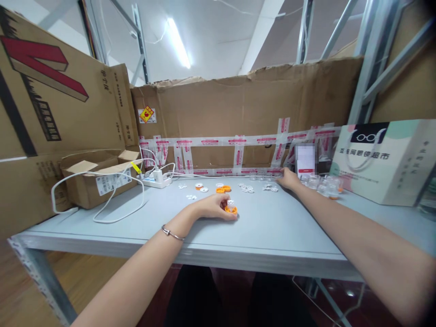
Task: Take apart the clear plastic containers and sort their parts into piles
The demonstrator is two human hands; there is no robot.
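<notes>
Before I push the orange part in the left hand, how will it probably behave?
The orange part is probably stiff: it looks round and unbent in the left hand. Being small, it is likely light. The white piece sticking up above it may wobble or tip.

A small workshop or storeroom corner is suggested by the metal-framed worktop [272,231], on which orange parts [224,188] and white parts [270,188] are set out in groups. It is backed by taped cardboard [218,109] and flanked by a printed carton [78,113]; slotted metal posts [304,34] are lit by a tube lamp [179,43] overhead.
</notes>
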